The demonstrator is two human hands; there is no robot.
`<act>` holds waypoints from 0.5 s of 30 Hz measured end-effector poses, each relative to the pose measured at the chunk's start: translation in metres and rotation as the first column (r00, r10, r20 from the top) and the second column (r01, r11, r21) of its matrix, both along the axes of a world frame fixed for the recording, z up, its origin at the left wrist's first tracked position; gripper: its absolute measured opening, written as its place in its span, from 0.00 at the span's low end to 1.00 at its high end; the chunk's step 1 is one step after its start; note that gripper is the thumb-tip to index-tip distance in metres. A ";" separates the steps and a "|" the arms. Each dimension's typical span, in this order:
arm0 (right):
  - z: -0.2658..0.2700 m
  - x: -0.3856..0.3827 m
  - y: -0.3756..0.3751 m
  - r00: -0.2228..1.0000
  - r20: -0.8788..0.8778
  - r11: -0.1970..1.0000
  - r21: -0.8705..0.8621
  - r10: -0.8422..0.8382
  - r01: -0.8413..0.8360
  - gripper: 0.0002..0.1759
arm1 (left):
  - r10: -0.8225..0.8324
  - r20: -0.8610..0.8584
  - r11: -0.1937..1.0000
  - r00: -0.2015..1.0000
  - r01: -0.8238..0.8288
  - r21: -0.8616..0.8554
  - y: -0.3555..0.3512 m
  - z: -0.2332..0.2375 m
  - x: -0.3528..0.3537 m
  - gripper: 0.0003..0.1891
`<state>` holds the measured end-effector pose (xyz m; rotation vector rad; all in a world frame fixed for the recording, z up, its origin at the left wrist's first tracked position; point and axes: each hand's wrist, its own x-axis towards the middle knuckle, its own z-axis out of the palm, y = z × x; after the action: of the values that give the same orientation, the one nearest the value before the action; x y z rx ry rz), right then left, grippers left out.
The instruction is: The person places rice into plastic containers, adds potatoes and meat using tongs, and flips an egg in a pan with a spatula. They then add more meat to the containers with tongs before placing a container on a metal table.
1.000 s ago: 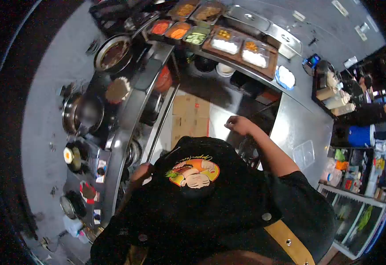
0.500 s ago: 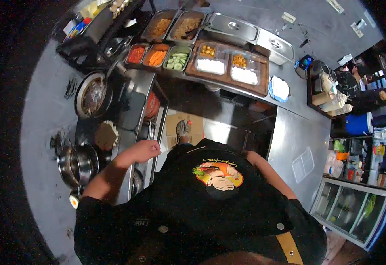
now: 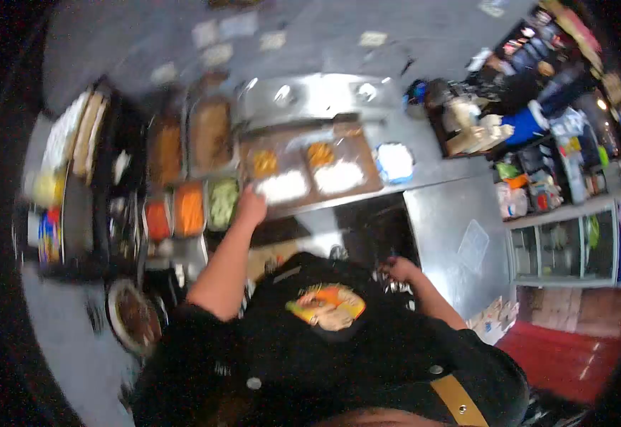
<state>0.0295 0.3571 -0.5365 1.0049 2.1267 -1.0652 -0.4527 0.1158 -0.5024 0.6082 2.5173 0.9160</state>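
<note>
The whole view is motion-blurred. My left hand (image 3: 251,207) is stretched forward to the front edge of a wooden tray (image 3: 367,186), touching or just short of a clear container of white food (image 3: 282,187). A second such container (image 3: 339,176) sits to its right. Just left of the hand is a pan of green slices (image 3: 222,203). My right hand (image 3: 399,269) hangs low beside my black shirt, fingers loosely curled, with nothing visible in it. Whether the left hand's fingers grip anything is lost in the blur.
Pans of orange (image 3: 192,211) and red (image 3: 157,218) food lie left of the green one. Lidded steel pans (image 3: 310,96) stand behind the tray, with a blue-and-white item (image 3: 394,161) to its right. A dark round pan (image 3: 134,318) is at lower left. A steel counter (image 3: 460,228) and glass-front cabinet (image 3: 566,245) are on the right.
My view has swung sharply toward the food counter. My left hand went from the stove's edge forward to the tray of containers. My right hand has come into sight beside my body.
</note>
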 end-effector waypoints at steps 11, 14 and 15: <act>-0.001 -0.068 0.142 0.979 0.155 0.991 -0.016 0.133 -0.132 0.25 | -0.487 -0.278 0.785 0.828 0.275 -0.555 0.029 -0.087 -0.073 0.18; 0.022 -0.084 0.190 0.939 -0.143 0.943 -0.074 0.312 -0.325 0.28 | -0.407 -0.295 0.815 0.864 0.199 -0.544 0.035 -0.090 -0.080 0.19; 0.020 -0.089 0.207 0.940 -0.154 0.946 -0.069 0.305 -0.318 0.28 | -0.555 -0.366 0.698 0.747 0.178 -0.694 0.040 -0.072 -0.075 0.18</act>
<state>-0.0597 0.5641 -0.5163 0.5363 2.2326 -1.0897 -0.5274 0.1561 -0.5748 1.2403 2.7503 -0.3393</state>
